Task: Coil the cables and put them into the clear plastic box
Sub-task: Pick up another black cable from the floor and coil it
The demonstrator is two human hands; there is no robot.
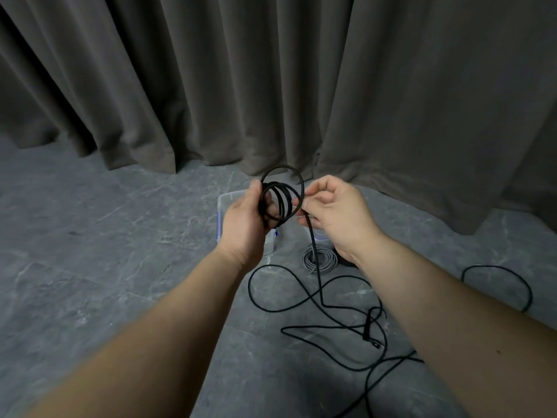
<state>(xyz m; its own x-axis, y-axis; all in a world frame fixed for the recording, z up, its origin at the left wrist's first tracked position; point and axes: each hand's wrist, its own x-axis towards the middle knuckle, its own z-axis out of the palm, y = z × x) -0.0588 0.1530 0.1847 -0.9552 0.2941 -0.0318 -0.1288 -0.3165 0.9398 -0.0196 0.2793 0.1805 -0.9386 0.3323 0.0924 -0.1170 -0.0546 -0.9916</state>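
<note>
Loose black cable (pixel 316 300) and a grey coil (pixel 320 258) clutter the floor (pixel 90 251) before the clear box (pixel 224 203).

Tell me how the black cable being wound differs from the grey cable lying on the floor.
The black cable is only partly coiled: a few loops sit in the left hand, fed by the right hand, with a long loose tail sprawled over the floor. The grey cable is already a finished flat coil. The black one is held up in the air; the grey one rests on the floor beside the clear plastic box, untouched. Neither is in the box yet.
</note>
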